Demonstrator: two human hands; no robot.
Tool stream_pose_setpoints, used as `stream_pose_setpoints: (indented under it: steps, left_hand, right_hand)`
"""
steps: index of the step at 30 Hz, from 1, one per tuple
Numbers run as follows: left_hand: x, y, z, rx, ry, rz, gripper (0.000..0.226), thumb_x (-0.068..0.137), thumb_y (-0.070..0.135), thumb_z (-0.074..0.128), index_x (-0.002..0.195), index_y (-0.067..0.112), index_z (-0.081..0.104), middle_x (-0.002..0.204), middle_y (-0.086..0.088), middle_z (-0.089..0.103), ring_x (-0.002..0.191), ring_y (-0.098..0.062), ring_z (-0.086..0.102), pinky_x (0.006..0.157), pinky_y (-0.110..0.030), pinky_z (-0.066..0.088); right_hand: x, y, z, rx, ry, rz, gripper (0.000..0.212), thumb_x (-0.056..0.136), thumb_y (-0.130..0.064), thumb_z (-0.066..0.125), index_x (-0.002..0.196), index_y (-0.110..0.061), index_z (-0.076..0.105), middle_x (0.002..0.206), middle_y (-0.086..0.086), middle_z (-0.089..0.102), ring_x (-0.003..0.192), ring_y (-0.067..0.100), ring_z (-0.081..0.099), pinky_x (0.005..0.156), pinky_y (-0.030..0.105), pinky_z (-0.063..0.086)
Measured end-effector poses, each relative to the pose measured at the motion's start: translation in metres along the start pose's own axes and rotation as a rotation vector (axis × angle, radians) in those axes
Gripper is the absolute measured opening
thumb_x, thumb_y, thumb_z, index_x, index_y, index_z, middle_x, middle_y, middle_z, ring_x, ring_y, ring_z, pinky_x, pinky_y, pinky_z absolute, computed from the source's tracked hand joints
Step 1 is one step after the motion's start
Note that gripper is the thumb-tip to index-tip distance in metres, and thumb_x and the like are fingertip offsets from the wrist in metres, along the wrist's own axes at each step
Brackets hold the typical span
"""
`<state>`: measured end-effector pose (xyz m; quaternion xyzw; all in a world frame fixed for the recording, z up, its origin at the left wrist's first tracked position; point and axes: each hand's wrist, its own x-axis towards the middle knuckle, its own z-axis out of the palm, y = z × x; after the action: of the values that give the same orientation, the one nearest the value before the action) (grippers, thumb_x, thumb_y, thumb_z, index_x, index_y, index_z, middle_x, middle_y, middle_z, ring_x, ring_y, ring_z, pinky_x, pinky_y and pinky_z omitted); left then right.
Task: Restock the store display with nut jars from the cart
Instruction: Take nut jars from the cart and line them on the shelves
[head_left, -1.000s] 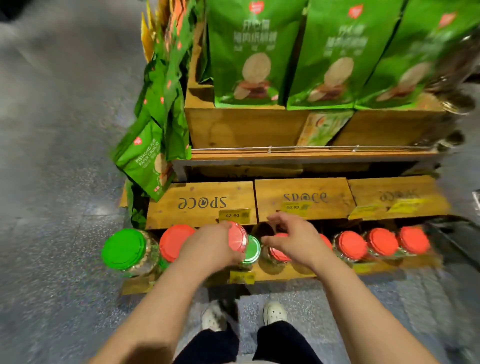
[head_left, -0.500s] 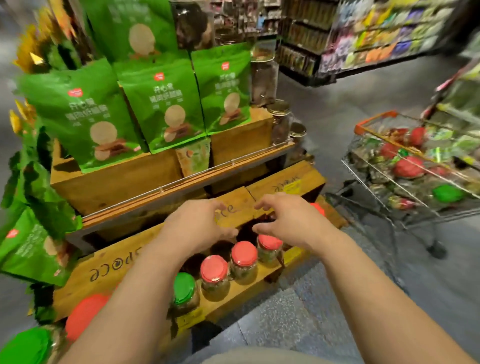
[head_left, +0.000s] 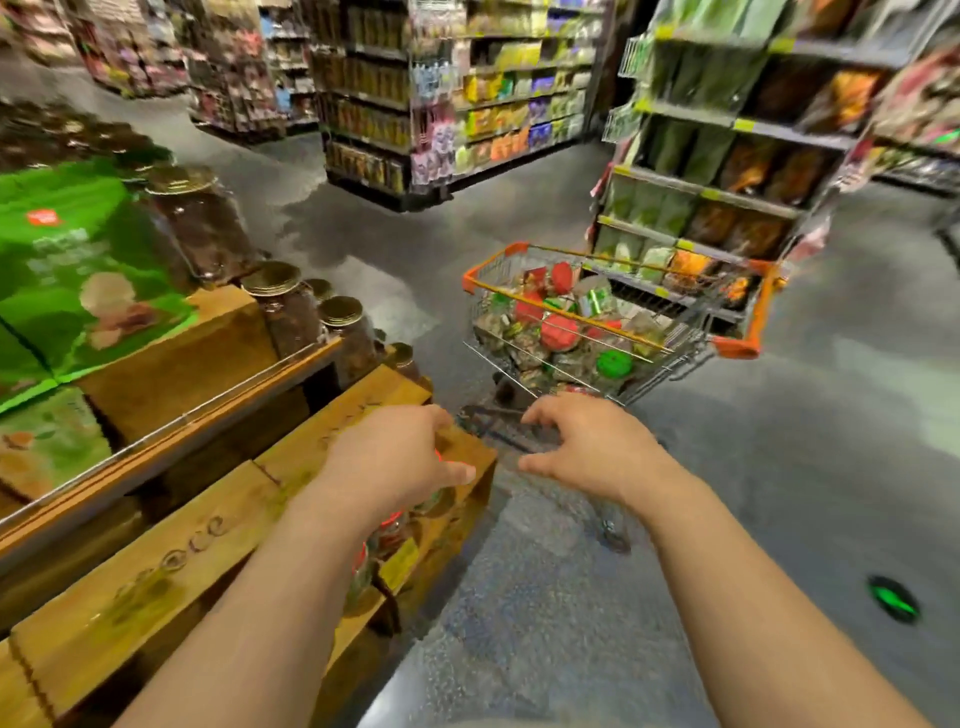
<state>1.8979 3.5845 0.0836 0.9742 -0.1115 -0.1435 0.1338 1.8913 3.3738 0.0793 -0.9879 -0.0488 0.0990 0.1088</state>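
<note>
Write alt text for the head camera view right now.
Two empty hands, left and right, reach toward an orange-rimmed shopping cart full of red- and green-lidded nut jars. A wooden display of jars and green snack bags stands at left.

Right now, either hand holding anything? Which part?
Nothing is held. The left hand and the right hand are both free, fingers loosely spread, stretched toward the cart of jars.

floor (head_left: 779, 493): grey speckled, holds cart (head_left: 613, 317) w/ jars, wooden display (head_left: 291, 457)
display: red-lid jars (head_left: 389, 530) low shelf, gold-lid jars (head_left: 291, 306) & green bags (head_left: 78, 270) up top
</note>
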Motion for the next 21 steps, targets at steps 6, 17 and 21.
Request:
stream_pose_setpoints:
  steps: [6,17,21]
  left_hand:
    - [0.061,0.063,0.003,0.017,-0.045,0.125,0.073,0.085,0.065,0.070,0.147,0.033,0.048,0.133,0.001,0.064,0.119,-0.023,0.060,0.091,-0.039,0.055]
    - [0.191,0.092,-0.015,-0.026,-0.036,0.214,0.069,0.083,0.066,0.071,0.143,0.037,0.053,0.139,0.006,0.062,0.107,-0.020,0.064,0.088,-0.034,0.054]
    - [0.257,0.096,-0.034,-0.039,-0.006,0.233,0.069,0.084,0.066,0.070,0.144,0.037,0.052,0.132,0.002,0.065,0.105,-0.022,0.066,0.089,-0.040,0.057]
  right_hand:
    - [-0.006,0.073,-0.011,0.074,0.039,0.161,0.056,0.084,-0.056,0.073,0.134,-0.037,0.056,0.135,-0.005,0.058,0.121,0.019,0.057,0.095,0.038,0.052]
    - [0.078,0.133,-0.032,0.158,0.069,0.277,0.056,0.082,-0.056,0.077,0.131,-0.037,0.059,0.134,-0.005,0.060,0.116,0.017,0.060,0.095,0.039,0.053]
    - [0.133,0.149,-0.048,0.172,0.099,0.297,0.056,0.082,-0.055,0.077,0.132,-0.036,0.059,0.135,-0.007,0.060,0.116,0.016,0.060,0.095,0.038,0.052]
